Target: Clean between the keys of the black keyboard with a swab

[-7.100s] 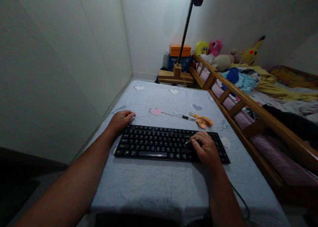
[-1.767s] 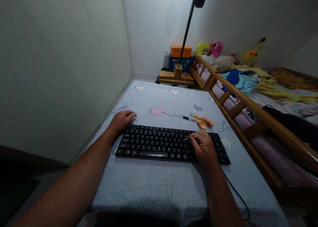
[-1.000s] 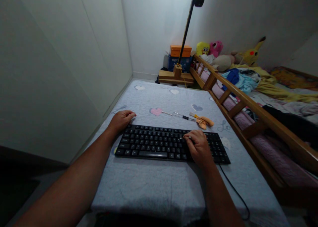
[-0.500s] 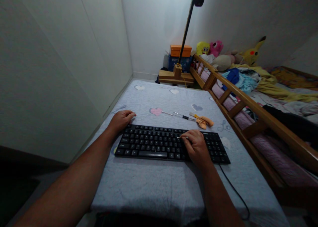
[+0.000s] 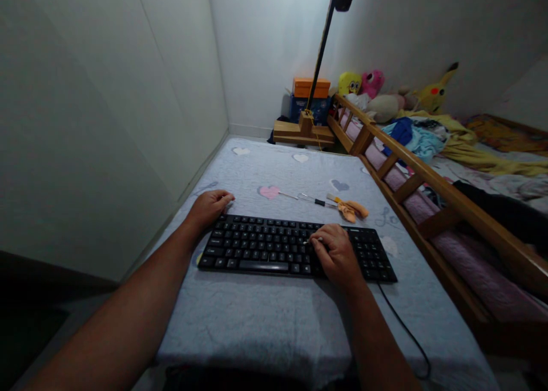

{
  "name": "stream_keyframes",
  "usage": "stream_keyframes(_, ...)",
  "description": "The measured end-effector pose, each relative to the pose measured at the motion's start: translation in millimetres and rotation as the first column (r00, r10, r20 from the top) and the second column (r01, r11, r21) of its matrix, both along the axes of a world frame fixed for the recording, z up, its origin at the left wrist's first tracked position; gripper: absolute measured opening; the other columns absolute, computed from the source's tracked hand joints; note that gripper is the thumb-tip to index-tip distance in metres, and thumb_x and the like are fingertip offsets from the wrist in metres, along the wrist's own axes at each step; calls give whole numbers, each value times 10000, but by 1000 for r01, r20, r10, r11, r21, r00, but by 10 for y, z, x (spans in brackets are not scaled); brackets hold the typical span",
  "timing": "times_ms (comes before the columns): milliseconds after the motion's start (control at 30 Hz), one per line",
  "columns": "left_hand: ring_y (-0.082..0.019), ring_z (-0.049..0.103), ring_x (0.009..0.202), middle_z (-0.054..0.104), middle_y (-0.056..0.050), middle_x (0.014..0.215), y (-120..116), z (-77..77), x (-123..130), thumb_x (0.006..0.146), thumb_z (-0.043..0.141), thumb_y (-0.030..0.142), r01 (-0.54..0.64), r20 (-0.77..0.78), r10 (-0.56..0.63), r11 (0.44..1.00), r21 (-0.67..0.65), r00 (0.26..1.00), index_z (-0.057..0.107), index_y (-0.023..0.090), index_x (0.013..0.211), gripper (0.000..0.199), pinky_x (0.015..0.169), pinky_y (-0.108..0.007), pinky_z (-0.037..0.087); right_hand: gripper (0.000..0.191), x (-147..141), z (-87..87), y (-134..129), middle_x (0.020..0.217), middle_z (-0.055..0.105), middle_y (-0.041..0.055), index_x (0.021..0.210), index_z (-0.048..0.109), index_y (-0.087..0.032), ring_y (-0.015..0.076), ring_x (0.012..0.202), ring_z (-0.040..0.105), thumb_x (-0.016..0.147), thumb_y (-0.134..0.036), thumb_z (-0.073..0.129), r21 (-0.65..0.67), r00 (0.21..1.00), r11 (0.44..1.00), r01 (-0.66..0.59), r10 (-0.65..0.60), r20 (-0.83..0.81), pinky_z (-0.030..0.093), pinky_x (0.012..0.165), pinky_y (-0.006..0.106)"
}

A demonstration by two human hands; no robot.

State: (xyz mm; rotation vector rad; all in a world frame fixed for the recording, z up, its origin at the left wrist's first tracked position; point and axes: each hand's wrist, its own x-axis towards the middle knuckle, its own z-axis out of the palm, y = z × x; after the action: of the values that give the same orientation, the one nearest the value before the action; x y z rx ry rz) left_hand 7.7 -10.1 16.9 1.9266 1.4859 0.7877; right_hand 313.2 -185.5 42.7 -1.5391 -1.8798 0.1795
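A black keyboard (image 5: pixel 261 245) lies on the cloth-covered table (image 5: pixel 252 317). Above its right half, my right hand (image 5: pixel 336 251) pinches a thin white cotton swab (image 5: pixel 306 242), whose tip is over the keys. My left hand (image 5: pixel 209 207) rests at the keyboard's upper left corner with its fingers pressed together; what they hold, if anything, is too small to name. Behind the keyboard lie a thin white stick (image 5: pixel 288 195), a tool with a black grip (image 5: pixel 319 202), a small brush (image 5: pixel 333 198) and a crumpled orange cloth (image 5: pixel 353 210).
A wooden bed rail (image 5: pixel 411 180) runs along the table's right side, with clothes and plush toys beyond. At the far end stand a wooden stand (image 5: pixel 291 129) and stacked boxes (image 5: pixel 311 87). A white cabinet (image 5: pixel 171 94) borders the left. The keyboard's cable (image 5: pixel 405 328) trails toward me.
My right hand has shifted very slightly, and the swab's tip has moved a little left and toward me over the keys. My left hand has stayed in place.
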Motion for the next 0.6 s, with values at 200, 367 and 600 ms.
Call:
stream_keyframes(200, -172, 526, 545, 577, 26, 523, 12, -16, -14, 803, 519, 485, -3, -15, 3, 1000, 13, 1000, 712, 176, 816, 365, 584, -306, 380, 179, 8, -28, 9, 845, 664, 43, 825, 661, -228, 214, 886, 548, 918, -205, 510, 23, 1000, 1000, 14, -15, 5, 383, 860, 405)
stream_keyframes(367, -178, 533, 553, 584, 21, 530, 24, -26, -13, 799, 523, 491, 2, -15, -2, 1000, 15, 1000, 713, 176, 819, 368, 579, -305, 381, 174, 13, -48, 27, 859, 672, 45, 846, 674, -230, 223, 900, 553, 918, -195, 520, 25, 1000, 999, 26, -27, 14, 379, 859, 410)
stream_keyframes(600, -178, 525, 538, 567, 25, 502, 3, 0, -11, 799, 520, 497, 1, -5, -1, 1000, 6, 1000, 713, 178, 822, 374, 571, -306, 382, 170, 12, -17, -6, 854, 655, 41, 835, 657, -224, 214, 899, 540, 919, -192, 512, 1, 1000, 1000, 5, -5, 1, 378, 865, 404)
